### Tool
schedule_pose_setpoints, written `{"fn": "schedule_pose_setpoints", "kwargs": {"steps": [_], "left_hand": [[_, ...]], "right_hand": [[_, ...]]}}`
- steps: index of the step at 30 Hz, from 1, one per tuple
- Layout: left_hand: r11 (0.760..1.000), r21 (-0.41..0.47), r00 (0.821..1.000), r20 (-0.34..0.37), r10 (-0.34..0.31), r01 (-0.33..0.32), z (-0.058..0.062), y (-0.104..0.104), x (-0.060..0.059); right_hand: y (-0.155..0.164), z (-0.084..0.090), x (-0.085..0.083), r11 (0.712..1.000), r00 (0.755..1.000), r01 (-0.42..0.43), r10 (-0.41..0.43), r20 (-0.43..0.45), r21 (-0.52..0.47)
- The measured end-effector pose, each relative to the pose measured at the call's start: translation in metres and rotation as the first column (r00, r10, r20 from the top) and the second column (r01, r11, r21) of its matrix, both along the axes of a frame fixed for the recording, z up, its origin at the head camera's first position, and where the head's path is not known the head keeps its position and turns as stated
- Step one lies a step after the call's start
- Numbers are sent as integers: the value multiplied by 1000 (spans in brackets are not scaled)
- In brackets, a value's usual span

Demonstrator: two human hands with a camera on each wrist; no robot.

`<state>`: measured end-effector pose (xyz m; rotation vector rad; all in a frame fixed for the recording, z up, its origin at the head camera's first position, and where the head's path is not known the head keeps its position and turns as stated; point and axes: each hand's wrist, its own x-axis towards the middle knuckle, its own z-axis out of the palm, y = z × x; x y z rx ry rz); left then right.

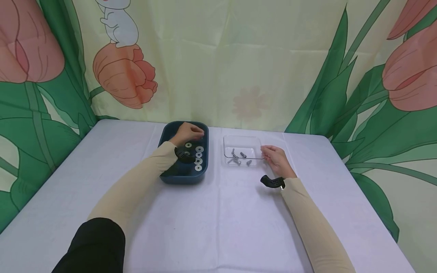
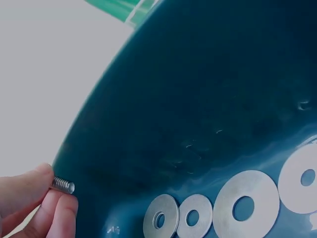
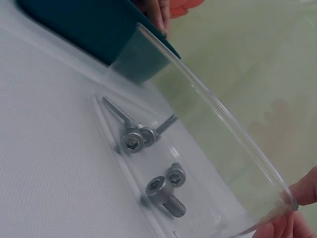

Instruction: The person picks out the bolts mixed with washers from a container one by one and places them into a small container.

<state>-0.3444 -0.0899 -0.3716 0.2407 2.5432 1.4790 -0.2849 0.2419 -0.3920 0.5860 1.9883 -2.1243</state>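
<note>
Pinched between the thumb and fingertips of the left hand (image 2: pixel 29 203) is a small bolt (image 2: pixel 64 185): only its threaded, silvery tip shows, the rest hidden in the grip. From the head camera that hand (image 1: pixel 189 133) is curled over the far end of the dark blue tray (image 1: pixel 167 135), and the bolt itself is too small to make out there. Just beside the fingers, toward the wrist, a row of flat metal washers (image 2: pixel 242 206) lies on the tray's smooth, glossy floor; they are round, dull silver, with a centre hole, and differ in width. One is cut off at the frame's edge.

On the other side, the right hand (image 1: pixel 277 159) holds the rim of a clear plastic box (image 3: pixel 218 124), fingertips (image 3: pixel 304 191) curled on its thin edge; the hand is mostly out of the wrist view. Inside the box, near those fingers, lie several socket-head bolts (image 3: pixel 166 193), grey steel with hexagonal recesses, some long and thin, one short and stubby. Both containers stand on a white, finely woven tablecloth (image 1: pixel 218 227).
</note>
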Motion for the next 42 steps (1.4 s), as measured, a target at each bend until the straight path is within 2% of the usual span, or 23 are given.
{"fn": "schedule_pose_setpoints", "kwargs": {"steps": [5,10,15,22,30,42], "left_hand": [[998,-51,998,-55,-36,33,8,3,5],[997,-47,995,-74,-67,63,17,7,9],[996,-29,994,-75,-82,80,24,14,12],[993,-26,993,-42,-114,113,30,34,21],[989,-39,990,-11,-144,144,30,59,28],[984,-34,985,38,-171,172,18,88,27]], "right_hand": [[-1,2,1,1000,1000,-1,1,-3,-17],[-1,2,2,1000,1000,6,-6,0,-16],[-1,2,3,1000,1000,12,-12,4,-19],[0,1,3,1000,1000,0,0,0,-14],[-1,2,3,1000,1000,1,-1,-3,-21],[1,0,1,1000,1000,-6,6,-10,-11]]}}
